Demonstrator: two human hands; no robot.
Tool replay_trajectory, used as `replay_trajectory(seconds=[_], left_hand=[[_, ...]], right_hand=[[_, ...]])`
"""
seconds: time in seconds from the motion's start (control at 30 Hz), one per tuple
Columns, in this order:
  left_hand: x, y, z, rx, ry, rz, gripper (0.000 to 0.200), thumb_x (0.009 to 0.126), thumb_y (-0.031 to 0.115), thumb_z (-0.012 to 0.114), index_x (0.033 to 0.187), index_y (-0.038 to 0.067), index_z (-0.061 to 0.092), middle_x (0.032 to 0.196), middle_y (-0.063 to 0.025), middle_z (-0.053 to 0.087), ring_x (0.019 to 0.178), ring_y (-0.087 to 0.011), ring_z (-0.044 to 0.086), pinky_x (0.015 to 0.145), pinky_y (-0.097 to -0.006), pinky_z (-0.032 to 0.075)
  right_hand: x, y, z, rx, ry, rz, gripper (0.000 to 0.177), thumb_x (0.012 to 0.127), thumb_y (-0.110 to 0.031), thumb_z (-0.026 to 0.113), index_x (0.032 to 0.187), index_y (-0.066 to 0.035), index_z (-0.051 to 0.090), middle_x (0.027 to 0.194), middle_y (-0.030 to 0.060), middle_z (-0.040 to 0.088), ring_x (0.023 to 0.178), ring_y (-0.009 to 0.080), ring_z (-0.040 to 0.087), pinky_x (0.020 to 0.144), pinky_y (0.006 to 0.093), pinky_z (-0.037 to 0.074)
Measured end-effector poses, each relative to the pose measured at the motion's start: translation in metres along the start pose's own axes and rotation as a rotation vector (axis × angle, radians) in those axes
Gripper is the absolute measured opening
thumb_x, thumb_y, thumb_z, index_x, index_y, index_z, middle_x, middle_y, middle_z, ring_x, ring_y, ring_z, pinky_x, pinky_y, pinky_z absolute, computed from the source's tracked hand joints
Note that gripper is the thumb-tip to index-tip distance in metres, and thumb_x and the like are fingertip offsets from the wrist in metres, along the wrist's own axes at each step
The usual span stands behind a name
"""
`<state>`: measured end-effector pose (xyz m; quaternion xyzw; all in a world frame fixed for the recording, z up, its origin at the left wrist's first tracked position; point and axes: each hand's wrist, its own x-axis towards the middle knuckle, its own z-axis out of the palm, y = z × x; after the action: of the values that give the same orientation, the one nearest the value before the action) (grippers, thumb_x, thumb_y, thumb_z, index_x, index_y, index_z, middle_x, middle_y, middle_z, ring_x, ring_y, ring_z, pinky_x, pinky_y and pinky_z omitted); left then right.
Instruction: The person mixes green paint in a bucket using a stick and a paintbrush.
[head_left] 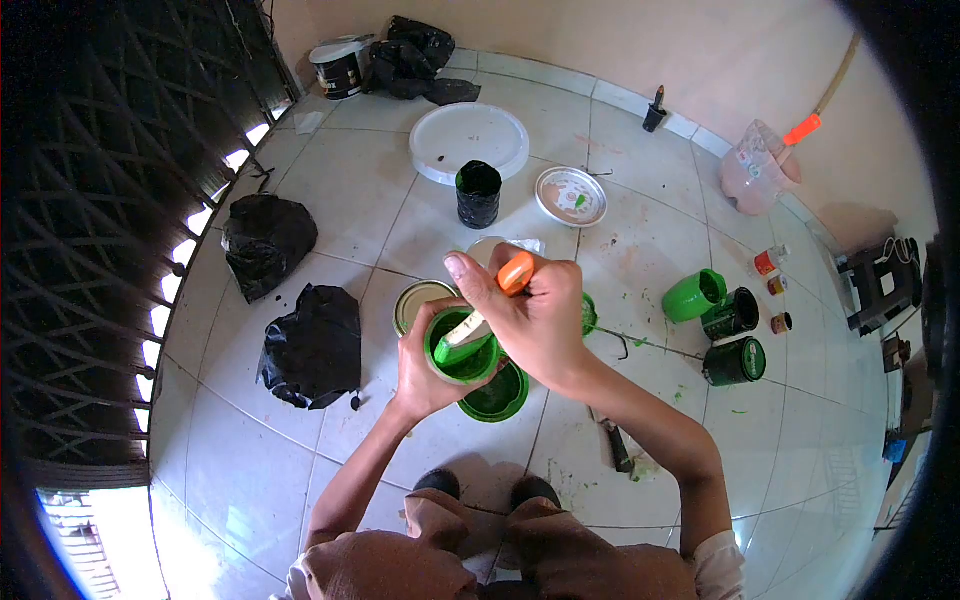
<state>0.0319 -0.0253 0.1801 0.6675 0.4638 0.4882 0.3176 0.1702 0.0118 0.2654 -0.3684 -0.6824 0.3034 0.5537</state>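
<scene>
My left hand (418,378) is wrapped around a small round container (478,370) coated inside with green paint, tilted toward me. In my right hand (545,315) is a paintbrush (466,327) with an orange handle end; its green-smeared tip is inside the container. Just beneath, on the floor, stands an open tub of green paint (500,405), partly covered by the container. A metal-coloured round lid or can (408,305) sits behind my left hand. Another green-smeared item (589,313) is mostly hidden behind my right wrist.
Black plastic bags (312,345) lie at left near a folding metal gate (90,220). A black-wrapped can (478,200), white lid (470,125) and patterned lid (571,196) lie ahead. Green jars (694,296) stand right; a dark-handled tool (617,450) lies nearer.
</scene>
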Motion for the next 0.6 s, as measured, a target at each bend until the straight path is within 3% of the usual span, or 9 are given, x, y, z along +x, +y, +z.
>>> replay_trajectory(seconds=[0.17,0.33,0.47,0.6], left_hand=[[0.001,-0.002,-0.005,-0.153,-0.036,-0.046,0.075,0.056,0.017,0.09,0.117,0.002,0.049,0.105,-0.012,0.065,0.097,-0.0201,0.064,0.088,-0.0339,0.05],[0.001,0.002,-0.008,-0.177,-0.101,-0.062,0.076,0.055,0.015,0.09,0.118,0.001,0.049,0.109,-0.0112,0.061,0.099,-0.0187,0.061,0.09,-0.0333,0.048],[-0.001,0.005,-0.008,-0.108,-0.138,-0.074,0.076,0.056,0.017,0.089,0.118,0.0,0.048,0.107,-0.0112,0.061,0.097,-0.0195,0.062,0.087,-0.0336,0.049],[-0.005,0.002,-0.005,-0.013,-0.112,-0.016,0.075,0.058,0.021,0.088,0.117,0.0,0.048,0.1,-0.0136,0.064,0.089,-0.0243,0.067,0.08,-0.0346,0.052]], right_hand=[[0.0,-0.001,-0.006,0.049,-0.021,-0.149,0.037,0.087,-0.008,0.069,0.057,0.0,0.047,0.05,-0.0019,0.043,0.049,0.0015,0.037,0.041,0.023,0.026],[-0.01,0.002,-0.001,-0.06,-0.061,-0.264,0.036,0.081,-0.028,0.075,0.06,-0.006,0.055,0.053,0.0059,0.059,0.043,0.0177,0.058,0.04,0.028,0.042],[-0.013,0.012,0.007,-0.082,-0.082,-0.246,0.039,0.081,-0.032,0.074,0.059,-0.007,0.055,0.051,0.0057,0.057,0.042,0.0187,0.057,0.039,0.0287,0.042],[-0.014,0.017,0.012,-0.17,-0.079,-0.232,0.041,0.079,-0.025,0.078,0.056,-0.005,0.049,0.047,0.004,0.05,0.037,0.0134,0.045,0.038,0.0258,0.034]])
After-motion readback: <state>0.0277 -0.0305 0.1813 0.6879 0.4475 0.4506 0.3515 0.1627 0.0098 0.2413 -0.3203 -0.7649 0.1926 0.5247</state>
